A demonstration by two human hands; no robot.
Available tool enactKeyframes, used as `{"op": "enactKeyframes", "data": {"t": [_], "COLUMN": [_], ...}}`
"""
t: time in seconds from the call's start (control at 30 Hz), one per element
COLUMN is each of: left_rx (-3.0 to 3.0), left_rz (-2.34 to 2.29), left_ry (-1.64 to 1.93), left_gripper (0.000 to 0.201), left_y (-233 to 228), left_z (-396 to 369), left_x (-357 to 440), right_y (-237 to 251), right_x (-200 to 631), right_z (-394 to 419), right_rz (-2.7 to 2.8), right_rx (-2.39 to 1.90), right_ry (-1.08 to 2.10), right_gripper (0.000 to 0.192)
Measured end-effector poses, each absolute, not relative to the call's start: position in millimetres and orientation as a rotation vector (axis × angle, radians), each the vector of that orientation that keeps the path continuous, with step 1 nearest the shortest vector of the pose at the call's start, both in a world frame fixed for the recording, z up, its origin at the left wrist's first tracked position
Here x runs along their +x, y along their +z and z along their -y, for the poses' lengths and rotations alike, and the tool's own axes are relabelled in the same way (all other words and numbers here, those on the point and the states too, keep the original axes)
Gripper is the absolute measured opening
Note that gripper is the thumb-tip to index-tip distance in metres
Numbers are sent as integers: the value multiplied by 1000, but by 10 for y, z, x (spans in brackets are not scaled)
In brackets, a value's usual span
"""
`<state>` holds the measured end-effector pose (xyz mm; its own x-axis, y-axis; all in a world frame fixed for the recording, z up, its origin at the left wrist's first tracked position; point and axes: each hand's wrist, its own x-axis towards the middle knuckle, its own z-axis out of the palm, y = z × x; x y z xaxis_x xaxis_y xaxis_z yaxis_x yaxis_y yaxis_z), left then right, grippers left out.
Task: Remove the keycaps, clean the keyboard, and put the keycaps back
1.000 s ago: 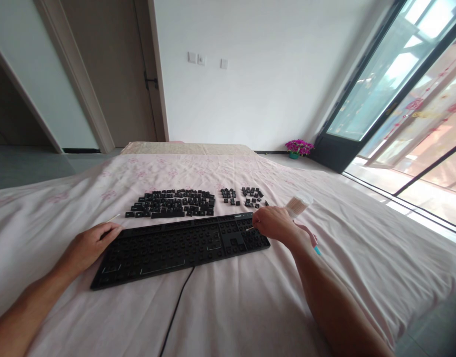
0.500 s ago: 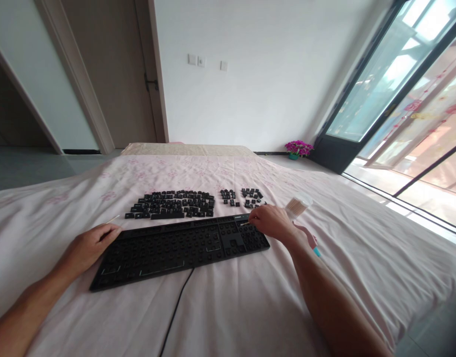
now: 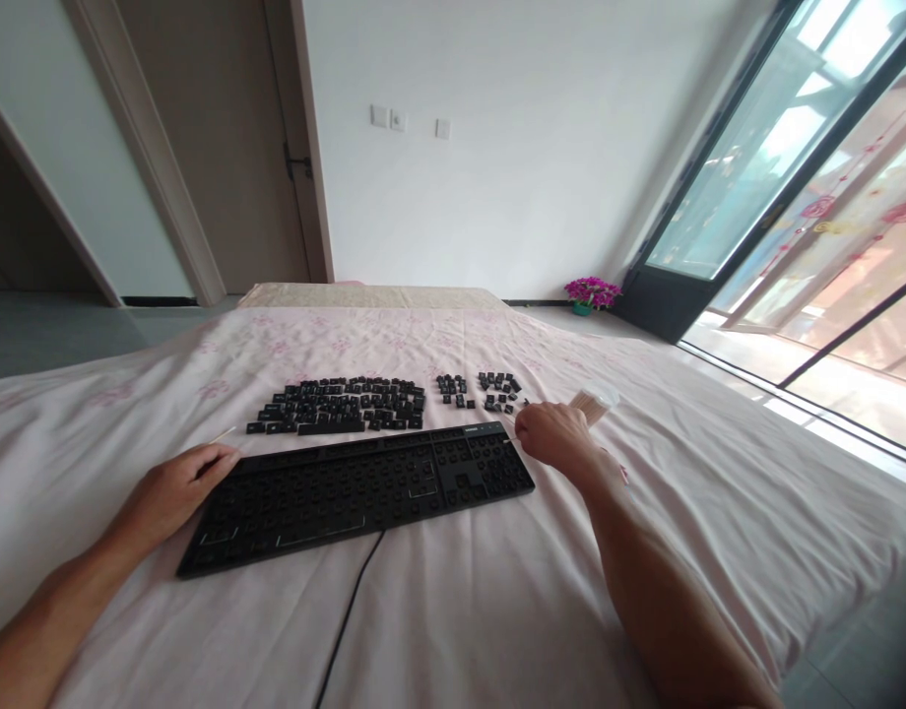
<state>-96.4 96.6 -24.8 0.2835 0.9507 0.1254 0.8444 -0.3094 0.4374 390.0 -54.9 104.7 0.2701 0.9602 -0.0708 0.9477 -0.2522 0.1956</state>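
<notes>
Two hands at a black keyboard (image 3: 356,487): left hand (image 3: 173,489) loosely curled, resting on its left end; right hand (image 3: 557,433) pinched on a cotton swab (image 3: 509,420) beside its far right corner.

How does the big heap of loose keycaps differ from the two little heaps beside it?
The big heap of keycaps lies behind the left and middle of the keyboard, spread wide and packed dense. The two little heaps lie behind the keyboard's right end, near the right hand, each holding far fewer caps, more scattered. Between the little heaps is a gap of bare sheet. All are black caps lying on the pink sheet.
</notes>
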Motion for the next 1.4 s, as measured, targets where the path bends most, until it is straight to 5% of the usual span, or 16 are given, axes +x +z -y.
{"op": "enactKeyframes", "data": {"t": [0.3, 0.83, 1.4], "left_rx": [2271, 2280, 2273], "left_rz": [-1644, -1658, -1660], "left_ry": [517, 506, 505], "left_gripper": [42, 42, 42], "left_y": [-250, -262, -259], "left_z": [-970, -977, -969], "left_x": [-966, -979, -974], "right_y": [1161, 1149, 1210], "right_x": [3784, 3893, 3706], "right_z": [658, 673, 753], "right_rz": [-2140, -1825, -2116], "right_rx": [2001, 2096, 1891], "right_ry": [-215, -19, -146], "right_gripper": [23, 26, 21]}}
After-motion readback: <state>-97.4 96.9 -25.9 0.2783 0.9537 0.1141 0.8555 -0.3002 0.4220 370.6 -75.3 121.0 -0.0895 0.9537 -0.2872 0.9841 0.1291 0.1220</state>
